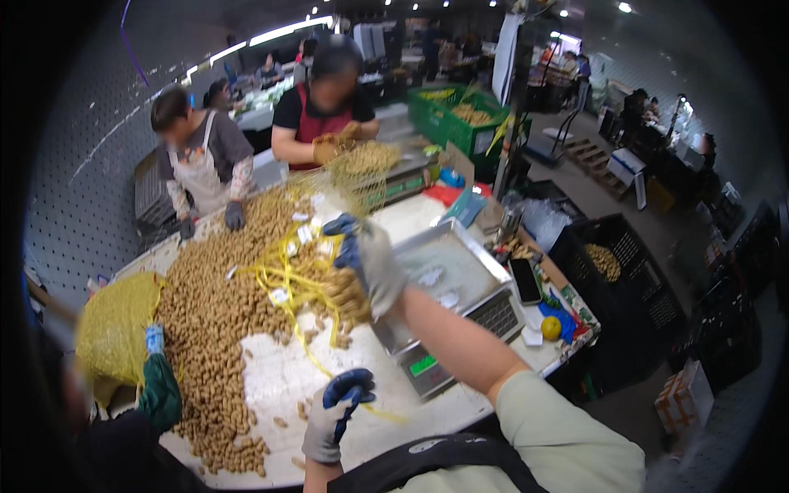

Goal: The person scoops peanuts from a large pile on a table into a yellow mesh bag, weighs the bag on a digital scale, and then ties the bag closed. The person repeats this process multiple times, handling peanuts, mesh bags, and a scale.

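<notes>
My right hand [370, 259], in a grey and blue coated glove, reaches out beside the steel pan [441, 277] of a digital scale [425, 370]. Its fingers spread near netted bags of peanuts [342, 289] with yellow mesh ties [308, 286] and white tags; whether it holds anything is unclear. My left hand [342, 407], gloved alike, is raised near the table's front edge with its fingers curled. A yellow strap [314, 360] passes behind it; a grip on it cannot be made out. Loose peanuts [216, 308] form a wide heap on the white table [277, 370].
A co-worker's gloved hand [154, 339] touches a yellow mesh sack [117, 326] at the left. Two people stand across the table, one handling a net of peanuts [363, 160]. A phone [524, 280], an orange fruit [550, 328] and black crates [622, 296] are at the right.
</notes>
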### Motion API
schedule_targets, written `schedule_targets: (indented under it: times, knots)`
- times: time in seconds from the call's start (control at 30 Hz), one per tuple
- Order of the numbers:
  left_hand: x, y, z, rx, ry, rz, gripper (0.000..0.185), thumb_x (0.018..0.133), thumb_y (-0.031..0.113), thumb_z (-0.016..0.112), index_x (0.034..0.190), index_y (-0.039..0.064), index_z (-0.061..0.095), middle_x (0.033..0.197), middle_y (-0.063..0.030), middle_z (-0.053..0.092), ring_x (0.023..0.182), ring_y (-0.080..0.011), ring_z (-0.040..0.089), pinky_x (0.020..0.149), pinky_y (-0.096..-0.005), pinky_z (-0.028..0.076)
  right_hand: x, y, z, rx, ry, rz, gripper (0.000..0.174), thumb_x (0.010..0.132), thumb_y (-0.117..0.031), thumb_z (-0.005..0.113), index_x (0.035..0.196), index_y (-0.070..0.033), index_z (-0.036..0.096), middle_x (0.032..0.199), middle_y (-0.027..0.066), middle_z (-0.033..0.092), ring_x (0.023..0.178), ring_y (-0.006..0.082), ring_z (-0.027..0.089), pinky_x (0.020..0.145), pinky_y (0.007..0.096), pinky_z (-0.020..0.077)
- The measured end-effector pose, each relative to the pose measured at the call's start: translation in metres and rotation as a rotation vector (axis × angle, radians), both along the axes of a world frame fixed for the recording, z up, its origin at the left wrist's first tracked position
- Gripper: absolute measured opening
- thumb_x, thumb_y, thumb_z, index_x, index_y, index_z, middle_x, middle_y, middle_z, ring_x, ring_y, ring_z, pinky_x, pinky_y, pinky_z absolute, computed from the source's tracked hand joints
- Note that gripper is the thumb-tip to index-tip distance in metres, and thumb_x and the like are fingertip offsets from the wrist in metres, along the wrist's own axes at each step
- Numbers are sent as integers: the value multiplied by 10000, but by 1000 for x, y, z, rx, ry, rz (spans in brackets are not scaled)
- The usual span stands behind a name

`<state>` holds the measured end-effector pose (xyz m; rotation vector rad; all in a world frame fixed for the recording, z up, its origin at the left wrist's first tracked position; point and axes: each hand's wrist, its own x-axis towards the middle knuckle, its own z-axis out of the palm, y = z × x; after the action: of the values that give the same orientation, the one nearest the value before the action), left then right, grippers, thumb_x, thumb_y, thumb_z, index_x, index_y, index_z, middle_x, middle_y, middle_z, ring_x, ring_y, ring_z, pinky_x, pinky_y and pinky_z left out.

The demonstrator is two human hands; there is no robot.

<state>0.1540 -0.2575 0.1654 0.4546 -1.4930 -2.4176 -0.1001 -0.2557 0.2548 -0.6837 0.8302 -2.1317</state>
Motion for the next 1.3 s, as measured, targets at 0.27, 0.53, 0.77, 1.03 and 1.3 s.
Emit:
schedule_targets:
  times: [0.27, 0.53, 0.77, 1.03, 1.3]
  knots:
    - [-33, -6, 27, 937, 558, -55, 701, 914, 567, 515, 1381, 48, 446, 1342, -141, 513, 1161, -271, 506, 998, -395, 432, 70, 43, 9, 130, 248, 318, 578, 898, -346, 650, 1351, -30, 478, 1170, 117, 586, 904, 145, 563, 742, 274, 478]
    - [20, -21, -171, 651, 226, -64, 363, 949, 324, 534, 1173, 44, 588, 1028, -86, 620, 946, -209, 597, 859, -360, 503, 106, 141, -140, 206, -164, 315, 570, 893, -120, 613, 1404, 4, 393, 988, 69, 606, 835, 116, 601, 615, 262, 518]
    - [29, 34, -157, 693, 163, 216, 305, 929, 100, 583, 1210, -16, 556, 1080, -83, 599, 887, -171, 595, 919, -356, 494, 145, 161, -190, 772, 728, 486, 505, 839, -129, 687, 1277, 13, 479, 941, 103, 675, 760, 163, 621, 685, 276, 498]
    - [51, 33, -125, 437, -32, 249, 257, 921, 143, 601, 1100, -39, 627, 913, -74, 651, 829, -174, 610, 818, -321, 513, 150, 179, -148, 1054, 1558, 558, 235, 875, -245, 567, 1034, -84, 633, 958, 166, 679, 925, 324, 655, 793, 437, 495]
    - [48, -8, -68, -1013, -1013, -307, 220, 817, 196, 642, 894, -5, 685, 767, -145, 666, 648, -224, 642, 572, -311, 519, 140, 150, -131, 799, 1821, 171, 94, 825, -167, 597, 896, -147, 656, 846, 84, 664, 846, 289, 630, 823, 422, 443]
